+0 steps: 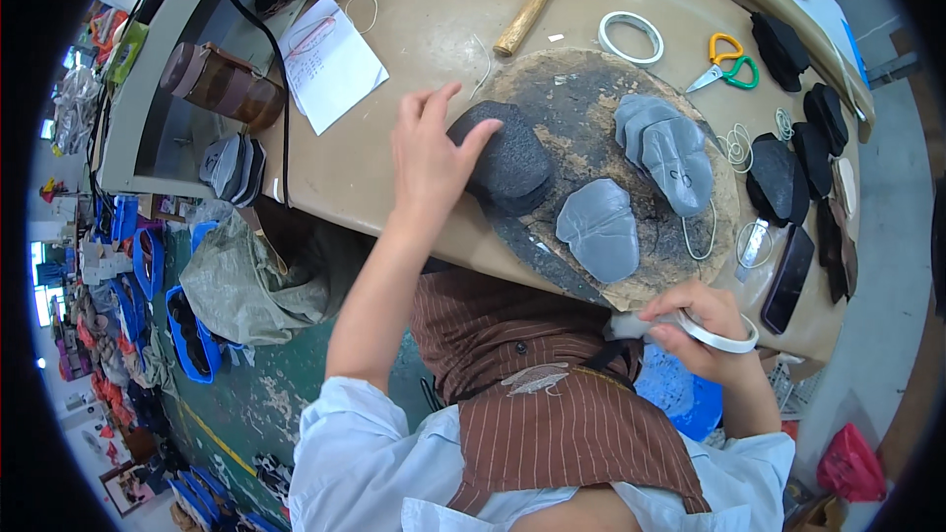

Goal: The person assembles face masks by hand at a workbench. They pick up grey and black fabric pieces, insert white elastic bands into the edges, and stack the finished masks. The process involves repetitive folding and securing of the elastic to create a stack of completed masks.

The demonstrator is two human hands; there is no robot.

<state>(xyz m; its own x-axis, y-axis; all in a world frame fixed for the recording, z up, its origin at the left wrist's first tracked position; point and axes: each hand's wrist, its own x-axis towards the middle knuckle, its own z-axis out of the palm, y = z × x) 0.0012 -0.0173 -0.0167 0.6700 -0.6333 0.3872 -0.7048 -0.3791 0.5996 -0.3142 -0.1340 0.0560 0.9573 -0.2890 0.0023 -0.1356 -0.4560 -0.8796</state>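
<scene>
At the left rim of a round, worn board (581,89), my left hand (434,143) has its fingers apart. Its thumb overlaps the edge of a stack of dark grey, rough-surfaced pieces (512,163); whether it touches them I cannot tell. My right hand (705,320) is closed at the table's near edge, with a white ring-shaped roll of tape (724,340) in its grip. A small pale grey bit (628,325) shows at its fingertips. One smooth grey rounded piece (599,230) lies on the board, and several similar, overlapping grey pieces (665,148) lie farther right.
Beyond the board are a hammer (537,15), another tape roll (631,39) and scissors (724,61). Dark pieces (778,182) and a phone (788,279) lie right. A paper sheet (330,61) and a brown bottle (227,87) are left.
</scene>
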